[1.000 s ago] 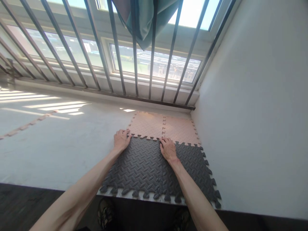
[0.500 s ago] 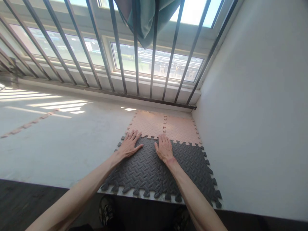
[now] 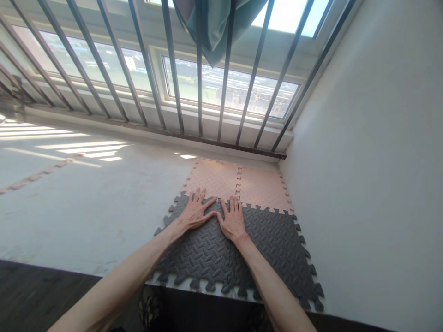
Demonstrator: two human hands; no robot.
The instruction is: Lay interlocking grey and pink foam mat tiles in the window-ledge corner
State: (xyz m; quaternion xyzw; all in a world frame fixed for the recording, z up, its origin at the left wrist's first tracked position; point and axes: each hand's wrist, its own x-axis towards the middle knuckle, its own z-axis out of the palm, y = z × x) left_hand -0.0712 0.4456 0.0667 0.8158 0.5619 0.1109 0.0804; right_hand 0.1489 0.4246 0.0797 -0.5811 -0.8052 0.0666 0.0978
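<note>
Two dark grey foam mat tiles lie side by side in front of me, the left grey tile [image 3: 197, 258] and the right grey tile [image 3: 277, 244]. Beyond them are two pale pink ones, the left pink tile [image 3: 214, 177] and the right pink tile [image 3: 263, 186], joined by interlocking teeth. My left hand [image 3: 195, 210] rests flat with spread fingers on the left grey tile, fingertips over its seam with the pink. Close beside it, my right hand [image 3: 232, 221] lies palm down near the same seam, fingers apart. The thumbs nearly touch.
A white wall [image 3: 374, 161] borders the mats on the right. Metal railing [image 3: 200, 92] runs along the back before the windows, with a hanging green cloth [image 3: 218, 32] behind it. A pink toothed strip [image 3: 44, 173] lies on the pale ledge [image 3: 104, 212] at left.
My left hand has slid right along the seam, its fingers spreading wider. My right hand has shifted slightly left and nearer to me, fingers more apart. The view has moved a little.
</note>
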